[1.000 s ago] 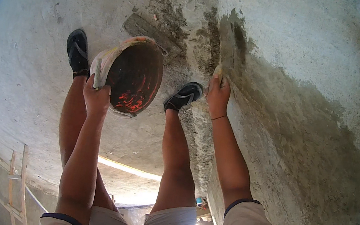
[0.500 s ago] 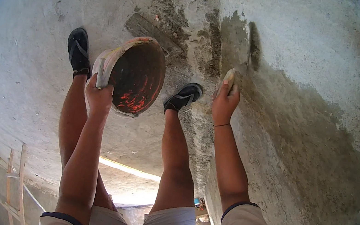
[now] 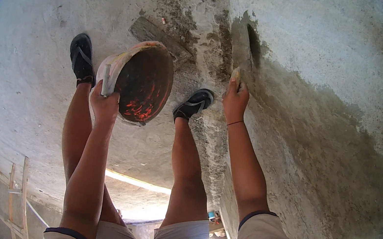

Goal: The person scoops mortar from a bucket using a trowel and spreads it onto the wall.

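Observation:
My left hand (image 3: 104, 106) is closed at the near left side of a round bucket (image 3: 123, 60). The bucket is tilted, its mouth turned to the right; the dark, mortar-stained inside shows bright red patches. A pale bar (image 3: 105, 80) stands up from my left fist against the bucket; whether it is part of the bucket I cannot tell. In my right hand (image 3: 235, 102) is the handle of a trowel (image 3: 246, 46), its thin blade pointing away from me along the wall (image 3: 340, 52). The blade is at a patch of wet grey plaster, and the fingers wrap the handle.
A grey wooden board (image 3: 152, 33) lies on the floor (image 3: 25, 70) beyond the bucket. Mortar crumbs (image 3: 220, 40) line the foot of the wall. My feet in black flip-flops (image 3: 194, 104) stand either side of the bucket. A wooden ladder (image 3: 23, 198) leans at the lower left.
My right hand has moved slightly left and away from me, and the trowel blade now tilts more to the left. The bucket in my left hand has hardly moved.

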{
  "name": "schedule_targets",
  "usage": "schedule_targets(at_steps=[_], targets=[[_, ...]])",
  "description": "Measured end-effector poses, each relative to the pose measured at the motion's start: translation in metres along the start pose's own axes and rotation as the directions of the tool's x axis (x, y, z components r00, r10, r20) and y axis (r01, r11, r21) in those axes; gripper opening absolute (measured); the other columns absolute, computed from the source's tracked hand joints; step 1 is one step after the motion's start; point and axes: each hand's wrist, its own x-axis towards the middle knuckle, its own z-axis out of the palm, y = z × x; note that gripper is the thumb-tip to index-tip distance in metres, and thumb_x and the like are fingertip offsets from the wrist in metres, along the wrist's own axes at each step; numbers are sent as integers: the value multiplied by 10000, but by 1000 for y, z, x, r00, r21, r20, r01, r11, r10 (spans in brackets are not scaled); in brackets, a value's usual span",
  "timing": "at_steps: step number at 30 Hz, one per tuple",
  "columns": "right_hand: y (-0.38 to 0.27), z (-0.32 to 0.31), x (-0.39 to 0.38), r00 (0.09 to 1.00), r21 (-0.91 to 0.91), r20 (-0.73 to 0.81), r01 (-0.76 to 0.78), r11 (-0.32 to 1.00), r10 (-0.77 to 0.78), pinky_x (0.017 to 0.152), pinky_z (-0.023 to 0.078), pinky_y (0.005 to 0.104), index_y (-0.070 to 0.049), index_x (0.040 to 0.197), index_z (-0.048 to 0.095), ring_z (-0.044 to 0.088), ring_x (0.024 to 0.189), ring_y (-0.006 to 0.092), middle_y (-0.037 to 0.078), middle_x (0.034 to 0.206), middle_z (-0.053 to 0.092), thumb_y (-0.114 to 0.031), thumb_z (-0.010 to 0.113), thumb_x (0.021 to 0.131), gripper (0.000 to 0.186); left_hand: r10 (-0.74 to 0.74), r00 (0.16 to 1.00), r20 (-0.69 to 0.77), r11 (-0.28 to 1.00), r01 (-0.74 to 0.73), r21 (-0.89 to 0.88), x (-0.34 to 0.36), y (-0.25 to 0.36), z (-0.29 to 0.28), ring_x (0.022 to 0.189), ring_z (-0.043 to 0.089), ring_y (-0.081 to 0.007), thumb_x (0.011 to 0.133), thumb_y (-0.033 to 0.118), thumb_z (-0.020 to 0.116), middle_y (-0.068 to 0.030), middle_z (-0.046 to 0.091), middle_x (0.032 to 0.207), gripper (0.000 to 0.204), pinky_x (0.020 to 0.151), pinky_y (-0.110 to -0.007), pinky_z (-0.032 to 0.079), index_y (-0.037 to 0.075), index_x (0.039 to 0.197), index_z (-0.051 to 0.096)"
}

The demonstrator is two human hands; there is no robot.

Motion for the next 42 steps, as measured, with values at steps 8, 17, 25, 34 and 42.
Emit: schedule_targets(at_steps=[8, 17, 25, 34, 42], targets=[[-14, -10, -24, 961, 68, -131, 256, 964, -245, 465, 411, 304, 5, 985, 542, 508, 507, 123, 51, 681, 535, -277, 525, 946, 285, 33, 999, -2, 998, -33, -52, 2, -11, 7, 689, 537, -137, 624, -5, 529, -51, 587, 770, 346, 643, -261, 437, -53, 957, 608], [2, -10, -25, 988, 168, -39, 157, 973, -152, 423, 385, 295, 1, 935, 534, 493, 463, 113, 34, 616, 524, -277, 522, 948, 279, 42, 999, -20, 997, -43, -66, 1, -5, 12, 583, 491, -97, 630, 2, 523, -19, 552, 684, 282, 528, -251, 395, -34, 898, 604], [-23, -37, -45, 999, 367, 8, 41, 929, -47, 440, 387, 276, 3, 901, 519, 474, 464, 126, 63, 688, 539, -297, 482, 970, 310, 58, 998, -6, 998, -58, -37, 0, 5, 11, 552, 478, -92, 632, -3, 520, -7, 536, 656, 266, 507, -243, 382, -24, 886, 597], [-20, -38, -61, 937, 299, -141, 347, 889, -318, 458, 421, 264, -11, 1021, 545, 497, 533, 95, 23, 748, 542, -332, 541, 934, 333, 48, 998, -44, 998, -50, -36, 1, 1, 12, 593, 485, -93, 638, -18, 521, -20, 547, 688, 288, 530, -258, 392, -13, 913, 606], [-11, -17, -20, 998, 213, 9, 61, 975, -65, 420, 392, 297, -10, 945, 525, 504, 496, 128, 58, 701, 546, -267, 493, 964, 260, 35, 999, 28, 995, -32, -97, 1, 5, 14, 608, 500, -103, 632, -25, 514, -30, 563, 718, 309, 567, -246, 405, -21, 924, 614]])
